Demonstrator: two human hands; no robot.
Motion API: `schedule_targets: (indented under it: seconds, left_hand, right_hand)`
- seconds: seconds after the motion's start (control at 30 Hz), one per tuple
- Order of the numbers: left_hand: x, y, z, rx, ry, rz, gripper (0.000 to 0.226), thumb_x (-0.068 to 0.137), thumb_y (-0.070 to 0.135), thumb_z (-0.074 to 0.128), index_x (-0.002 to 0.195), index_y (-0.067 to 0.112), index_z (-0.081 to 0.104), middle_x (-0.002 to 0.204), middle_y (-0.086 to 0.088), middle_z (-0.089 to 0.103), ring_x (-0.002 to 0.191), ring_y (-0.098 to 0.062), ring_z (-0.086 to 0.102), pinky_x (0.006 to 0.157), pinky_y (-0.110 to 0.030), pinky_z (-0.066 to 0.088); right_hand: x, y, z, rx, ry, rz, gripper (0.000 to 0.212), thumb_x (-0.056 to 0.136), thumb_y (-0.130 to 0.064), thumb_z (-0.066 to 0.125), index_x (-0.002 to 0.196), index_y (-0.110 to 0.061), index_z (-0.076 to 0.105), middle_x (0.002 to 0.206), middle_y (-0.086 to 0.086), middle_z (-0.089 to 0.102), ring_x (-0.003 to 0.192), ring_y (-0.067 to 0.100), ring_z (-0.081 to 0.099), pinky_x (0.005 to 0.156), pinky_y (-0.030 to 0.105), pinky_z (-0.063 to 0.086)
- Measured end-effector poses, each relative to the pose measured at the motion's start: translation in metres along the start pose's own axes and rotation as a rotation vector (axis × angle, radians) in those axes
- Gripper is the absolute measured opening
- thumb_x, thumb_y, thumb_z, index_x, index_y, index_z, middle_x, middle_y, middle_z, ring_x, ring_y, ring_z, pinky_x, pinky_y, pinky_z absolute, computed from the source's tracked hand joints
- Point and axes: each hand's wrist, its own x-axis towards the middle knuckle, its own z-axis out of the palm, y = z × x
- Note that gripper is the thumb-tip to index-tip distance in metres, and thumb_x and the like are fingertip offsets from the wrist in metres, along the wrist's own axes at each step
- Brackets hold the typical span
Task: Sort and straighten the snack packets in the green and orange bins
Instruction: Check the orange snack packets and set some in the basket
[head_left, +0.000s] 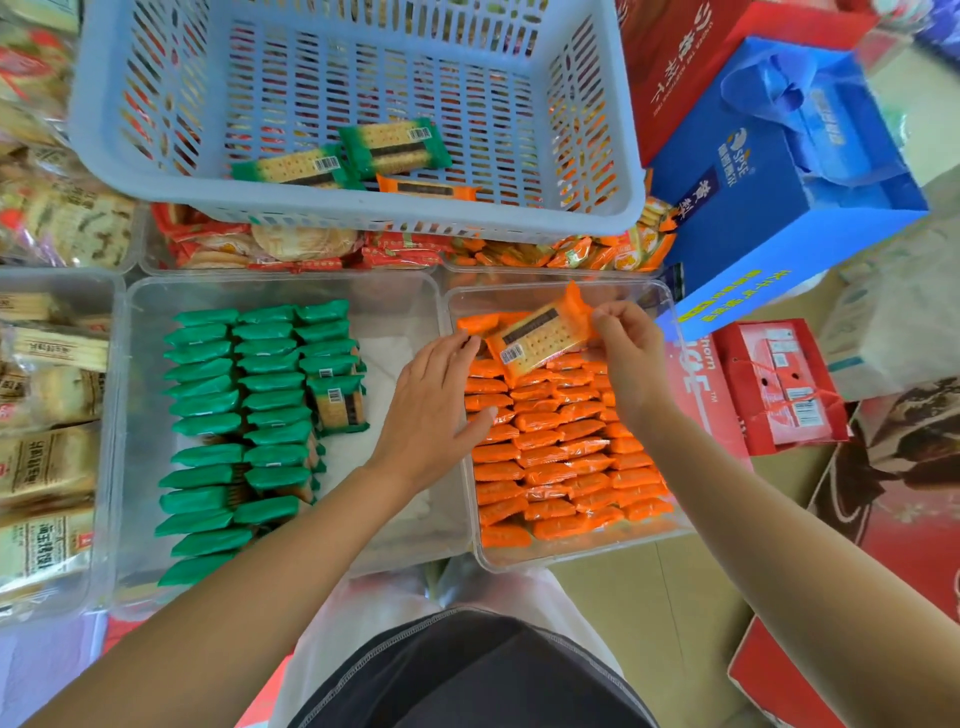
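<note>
An orange cracker packet hangs above the far end of the clear bin of orange packets. My right hand pinches its right end. My left hand touches its left end with the fingertips, thumb spread over the orange rows. The clear bin to the left holds green packets standing in rows, with one green packet lying face up. The blue basket behind holds two green packets and one orange packet.
Clear bins of other biscuits line the left side, and bins of red and orange snacks sit under the basket. A blue gift box and red cartons stand at the right on the floor.
</note>
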Motion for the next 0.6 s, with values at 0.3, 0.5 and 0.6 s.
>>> schedule_targets:
  seconds: [0.3, 0.5, 0.6]
  left_hand:
    - [0.0, 0.025, -0.01, -0.28, 0.016, -0.043, 0.06, 0.086, 0.038, 0.071, 0.137, 0.018, 0.046, 0.128, 0.003, 0.055, 0.112, -0.011, 0.053, 0.085, -0.015, 0.039]
    - [-0.009, 0.032, -0.019, -0.515, -0.012, -0.202, 0.05, 0.084, 0.042, 0.051, 0.13, 0.023, 0.055, 0.109, 0.013, 0.059, 0.09, 0.009, 0.052, 0.069, -0.001, 0.037]
    - [-0.011, 0.035, -0.016, -0.666, -0.031, -0.305, 0.045, 0.086, 0.04, 0.043, 0.122, 0.022, 0.062, 0.101, 0.009, 0.066, 0.086, -0.002, 0.06, 0.071, -0.012, 0.045]
  right_hand:
    - [-0.031, -0.003, -0.003, 0.131, -0.111, 0.168, 0.017, 0.1, -0.015, 0.049, 0.087, -0.015, 0.06, 0.068, -0.002, 0.07, 0.065, 0.01, 0.067, 0.067, 0.025, 0.052]
    - [-0.037, 0.003, -0.012, 0.276, -0.315, 0.208, 0.033, 0.103, -0.02, 0.035, 0.121, -0.024, 0.063, 0.093, 0.003, 0.059, 0.082, 0.018, 0.068, 0.071, 0.028, 0.052]
    - [-0.038, 0.011, -0.019, 0.234, -0.368, 0.128, 0.024, 0.096, -0.014, 0.057, 0.117, -0.021, 0.065, 0.11, 0.0, 0.06, 0.099, 0.016, 0.062, 0.077, 0.03, 0.053]
